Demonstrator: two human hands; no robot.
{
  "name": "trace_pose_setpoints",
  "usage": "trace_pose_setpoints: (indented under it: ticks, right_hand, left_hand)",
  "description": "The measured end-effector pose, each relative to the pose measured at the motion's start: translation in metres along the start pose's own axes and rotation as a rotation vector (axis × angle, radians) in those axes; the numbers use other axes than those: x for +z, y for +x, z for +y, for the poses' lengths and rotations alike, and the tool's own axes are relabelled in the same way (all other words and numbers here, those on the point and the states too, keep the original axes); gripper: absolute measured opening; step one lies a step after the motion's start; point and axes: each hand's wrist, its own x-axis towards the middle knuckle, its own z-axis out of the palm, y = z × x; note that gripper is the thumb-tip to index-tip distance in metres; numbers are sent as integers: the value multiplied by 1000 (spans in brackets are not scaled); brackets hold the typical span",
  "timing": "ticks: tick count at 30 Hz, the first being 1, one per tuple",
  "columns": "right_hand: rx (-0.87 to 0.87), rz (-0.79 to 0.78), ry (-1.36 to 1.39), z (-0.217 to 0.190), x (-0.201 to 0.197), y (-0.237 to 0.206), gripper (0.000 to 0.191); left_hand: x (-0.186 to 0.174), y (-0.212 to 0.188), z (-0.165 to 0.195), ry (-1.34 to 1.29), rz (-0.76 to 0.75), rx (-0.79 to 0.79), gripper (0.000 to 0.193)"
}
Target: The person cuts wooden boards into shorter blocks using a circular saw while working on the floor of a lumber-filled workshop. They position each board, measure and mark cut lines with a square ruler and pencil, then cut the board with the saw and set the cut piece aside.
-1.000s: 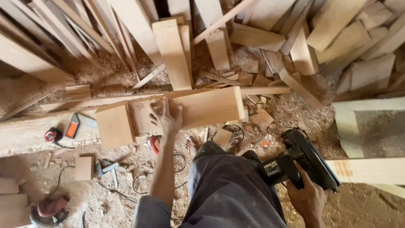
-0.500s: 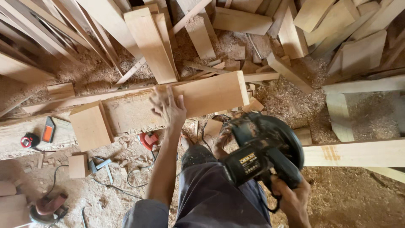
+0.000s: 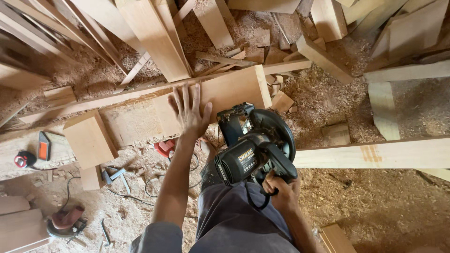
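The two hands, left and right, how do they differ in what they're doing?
The left hand lies flat with fingers spread on the pale rectangular wooden board; the right hand is curled shut around the handle of the black circular saw. The left hand is stretched further from the body; the right hand sits close above the grey-trousered leg. Both are bare.

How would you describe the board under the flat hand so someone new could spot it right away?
Start at the long thin rail crossing the sawdust floor below the lumber pile. Just on its near side lies a wide, pale board, with the left hand spread flat on it and the black circular saw, gripped by the right hand, at its edge. Its neighbours are narrower strips or small blocks.
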Motion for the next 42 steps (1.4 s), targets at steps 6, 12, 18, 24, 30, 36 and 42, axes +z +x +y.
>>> trace_pose_setpoints:
  ticks: [6, 12, 18, 24, 30, 36, 42]
  right_hand:
    - [-56, 18, -16, 15, 7, 6, 11]
    - [-124, 147, -152, 27, 24, 3, 6]
    - [-54, 198, -110, 30, 28, 9, 11]
    - [-39, 189, -56, 33, 19, 8, 18]
    - [-30, 170, -20, 41, 14, 6, 19]
    - [-50, 167, -25, 40, 18, 5, 24]
    - [-100, 138, -116, 34, 22, 6, 24]
  left_hand:
    - [-2, -1, -8, -28, 33, 89, 84]
    - [-8, -1, -12, -33, -43, 121, 99]
    - [-14, 2, -10, -80, -41, 132, 105]
    - [-17, 3, -11, -105, -60, 119, 105]
    - [-17, 3, -14, -113, -68, 108, 105]
    - [-16, 5, -14, -115, -63, 100, 105]
    - [-13, 4, -14, -86, -57, 90, 102]
